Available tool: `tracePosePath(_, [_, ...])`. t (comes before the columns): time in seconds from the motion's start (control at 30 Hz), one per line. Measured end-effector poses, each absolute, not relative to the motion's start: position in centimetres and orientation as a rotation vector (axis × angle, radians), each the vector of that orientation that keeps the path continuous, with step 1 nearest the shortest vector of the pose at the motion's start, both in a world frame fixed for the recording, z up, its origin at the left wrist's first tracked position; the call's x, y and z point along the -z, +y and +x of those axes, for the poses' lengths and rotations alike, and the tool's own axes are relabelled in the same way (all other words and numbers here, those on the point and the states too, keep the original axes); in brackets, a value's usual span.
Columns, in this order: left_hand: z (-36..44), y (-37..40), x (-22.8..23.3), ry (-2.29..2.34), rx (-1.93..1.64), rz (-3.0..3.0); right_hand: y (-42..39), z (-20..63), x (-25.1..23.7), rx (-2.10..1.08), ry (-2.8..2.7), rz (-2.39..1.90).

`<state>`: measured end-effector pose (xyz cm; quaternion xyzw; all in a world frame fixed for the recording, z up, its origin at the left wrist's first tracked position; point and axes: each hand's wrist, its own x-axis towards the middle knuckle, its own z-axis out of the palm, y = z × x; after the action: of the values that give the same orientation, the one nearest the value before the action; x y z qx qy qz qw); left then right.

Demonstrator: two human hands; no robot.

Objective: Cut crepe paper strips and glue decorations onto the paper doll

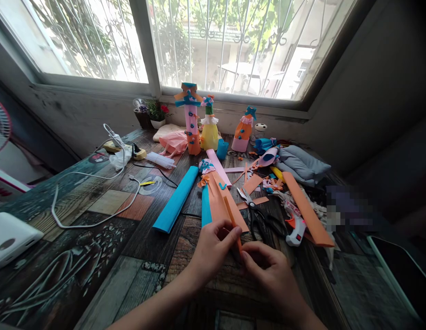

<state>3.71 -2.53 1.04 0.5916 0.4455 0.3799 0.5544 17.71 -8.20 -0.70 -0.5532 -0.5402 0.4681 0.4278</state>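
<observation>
My left hand [213, 250] and my right hand [269, 270] meet near the table's front edge, both pinching a narrow orange paper strip [232, 220] between thumb and fingers. Just beyond them lies a paper doll with an orange and blue pleated skirt [218, 197]. Black-handled scissors [256, 215] lie right of the doll, close to my right hand. A white and orange glue gun [295, 227] rests further right.
A rolled blue paper sheet [174, 199] lies left of the doll, a long orange strip [307, 208] at right. Bottle dolls [191, 119] stand by the window. A white cable [96, 183] and white device [9, 236] occupy the left; grey cloth [302, 162] sits back right.
</observation>
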Motion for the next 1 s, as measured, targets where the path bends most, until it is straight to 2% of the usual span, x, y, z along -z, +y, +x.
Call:
tracePosePath(0.1, [3.77, -2.45, -0.87, 1.057, -0.915, 1.375, -8.23, 17.53, 0.82, -1.186, -1.222, -1.313])
tracePosePath(0.63, [3.82, -2.66, -0.59, 1.035, -0.925, 1.327, -8.46, 17.62, 0.4, -1.032, -1.335, -1.418])
tracePosePath(1.0, [3.78, -2.45, -0.43, 0.991, -0.922, 1.287, -8.17, 17.35, 0.56, -1.275, -1.01, -1.293])
